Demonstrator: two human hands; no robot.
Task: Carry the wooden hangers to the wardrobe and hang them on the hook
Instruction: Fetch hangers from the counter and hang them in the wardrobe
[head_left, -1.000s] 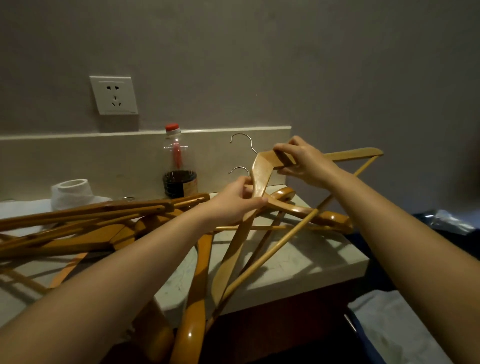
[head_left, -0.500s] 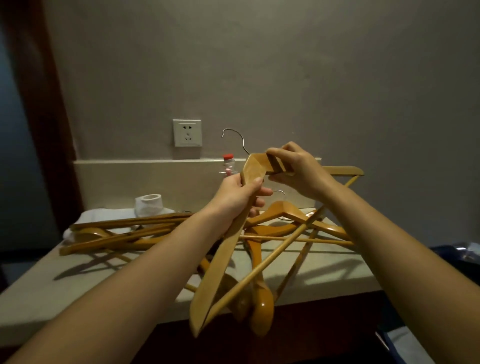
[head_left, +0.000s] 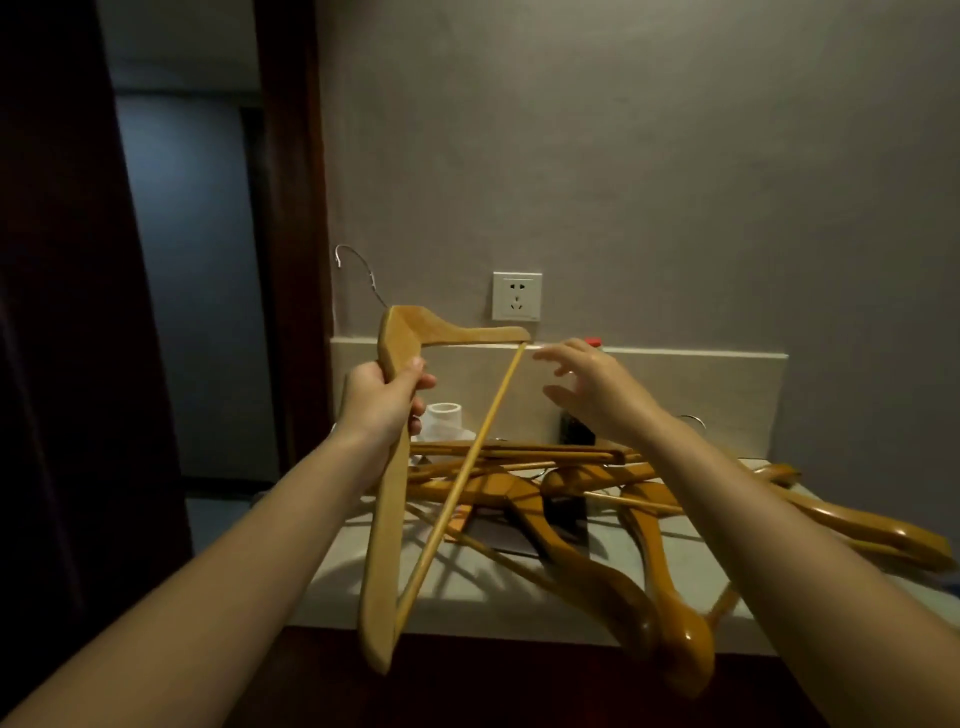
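Observation:
A pale wooden hanger (head_left: 387, 519) with a metal hook at its top left is lifted above the counter, turned on its side. My left hand (head_left: 382, 402) is shut around its long arm, just below the neck. My right hand (head_left: 589, 387) hovers to the right of the hanger's short arm, fingers spread, holding nothing. Several darker wooden hangers (head_left: 582, 525) lie in a tangled pile on the pale counter (head_left: 332, 577), some sticking out over its front edge. No wardrobe hook shows in the head view.
A white wall socket (head_left: 517, 296) sits above the counter's backsplash. A white paper roll (head_left: 443, 421) and a dark bottle (head_left: 574, 431) stand at the back. Left of the counter, a dark wooden frame (head_left: 291, 234) borders a dim opening.
My right hand has let go of the pale hanger and opened. The hanger, in my left hand alone, has swung left. The view has backed off and turned left.

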